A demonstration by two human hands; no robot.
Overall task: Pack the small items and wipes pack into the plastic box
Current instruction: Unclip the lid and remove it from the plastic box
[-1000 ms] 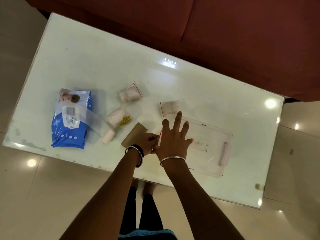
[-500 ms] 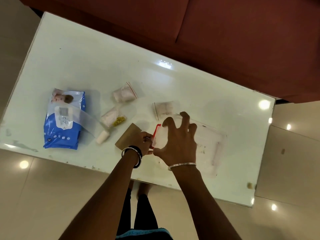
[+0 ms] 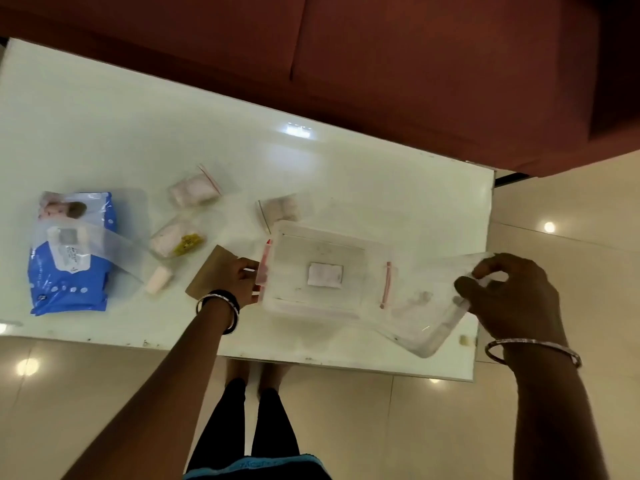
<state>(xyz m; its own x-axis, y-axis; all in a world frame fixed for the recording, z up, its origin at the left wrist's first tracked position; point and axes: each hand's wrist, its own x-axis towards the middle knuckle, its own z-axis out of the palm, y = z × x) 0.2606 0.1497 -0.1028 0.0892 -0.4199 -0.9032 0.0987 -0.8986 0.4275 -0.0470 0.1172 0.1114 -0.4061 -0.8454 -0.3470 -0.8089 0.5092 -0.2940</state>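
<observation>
Writing: none legible. The white label on my wipes pack point(image 3: 71, 252) is too blurred to read, and so is the small white sticker point(image 3: 325, 279) seen through the plastic box point(image 3: 317, 271).
Wipes pack: blue, flat on the desk point(image 3: 104, 116) at far left, well apart from the box; a clear flap lies partly over it.
Small items: four clear zip bags and a brown card. One bag with pale contents point(image 3: 194, 191) lies farthest from me; one with pale and yellow contents point(image 3: 176, 240) lies nearer; a small pale roll point(image 3: 158, 284) lies nearest my edge. A fourth bag point(image 3: 280, 210) lies just beside the box's far left corner. The brown card point(image 3: 211, 273) lies just left of the box, partly under my left hand.
Plastic box: clear, open, on the desk near my edge, red clips at its left and right ends. Nothing packed apart from whatever carries the sticker; I cannot tell whether that is inside or underneath.
Lid: clear lid point(image 3: 429, 306) off the box, tilted, held to the box's right and overhanging the desk's corner.
Left hand: my left hand point(image 3: 244, 280) is closed on the box's left-end red clip point(image 3: 266, 263); bangles on the wrist.
Right hand: my right hand point(image 3: 512, 299) pinches the lid's right edge between thumb and fingers; one bangle on the wrist.
Surroundings: dark red sofa point(image 3: 415, 64) beyond the desk; glossy tiled floor point(image 3: 554, 216) below.
</observation>
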